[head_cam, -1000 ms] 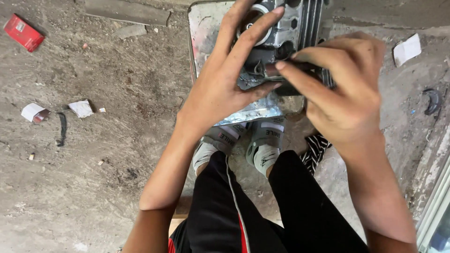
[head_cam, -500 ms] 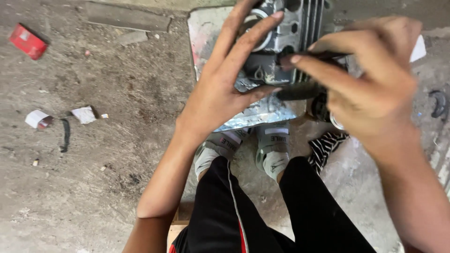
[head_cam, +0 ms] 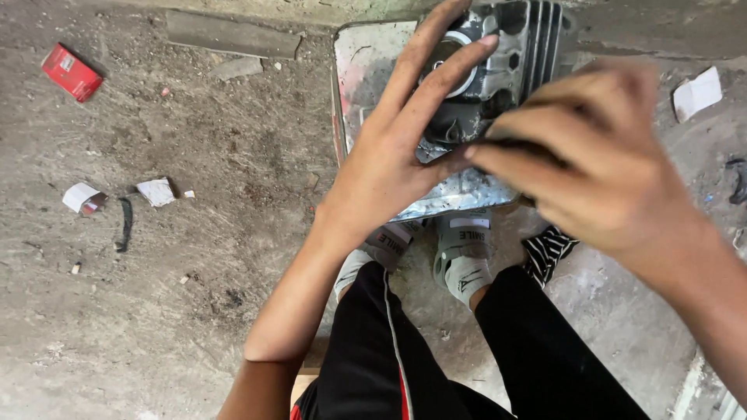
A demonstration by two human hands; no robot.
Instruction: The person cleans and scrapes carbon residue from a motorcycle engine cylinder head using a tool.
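Left hand (head_cam: 397, 152) lies spread, fingers splayed, on a finned grey engine cylinder (head_cam: 498, 58) atop a metal sheet (head_cam: 366, 70); blurred right hand (head_cam: 591, 167) pinches a dark, indistinct tool; red rectangular packet (head_cam: 71, 72) far left on concrete floor (head_cam: 194, 233).

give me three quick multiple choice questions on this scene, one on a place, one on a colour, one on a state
1. Where does the small box lie?
A. on the ground at upper left
B. on the metal sheet
C. between the shoes

2. What colour is that box?
A. blue
B. red
C. green

3. How does the left hand meet the finned engine part?
A. clenched in a fist beside it
B. away from it
C. spread flat on it

Key: 1 A, it lies on bare ground far from the metal sheet; 2 B, its faces are red; 3 C, the fingers are stretched across the part.
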